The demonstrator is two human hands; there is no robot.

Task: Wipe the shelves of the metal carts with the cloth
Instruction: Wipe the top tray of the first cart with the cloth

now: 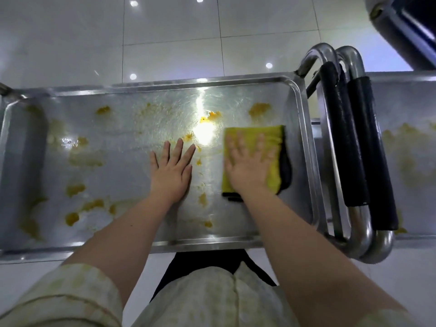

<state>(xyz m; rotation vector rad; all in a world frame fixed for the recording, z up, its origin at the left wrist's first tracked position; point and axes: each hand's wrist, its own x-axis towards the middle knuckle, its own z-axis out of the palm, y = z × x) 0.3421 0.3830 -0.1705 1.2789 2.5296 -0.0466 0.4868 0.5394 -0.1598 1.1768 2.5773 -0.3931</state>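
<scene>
We press the cloth (253, 159) flat at the stained shelf's (118, 142) right end.
Right hand (247, 166) spread wide on the soft, folded cloth; left hand (172, 168) open, bracing mid-shelf. Palm pressure should steer it best.

- No text, label, brand, number or sign can be read anywhere in the view.
- The cart shelf (70, 95) bears only yellow smears and glare, no lettering.
- The cloth (273, 138) shows no tag or print.
- The black handle grips (354, 149) carry no marking that can be made out.
</scene>
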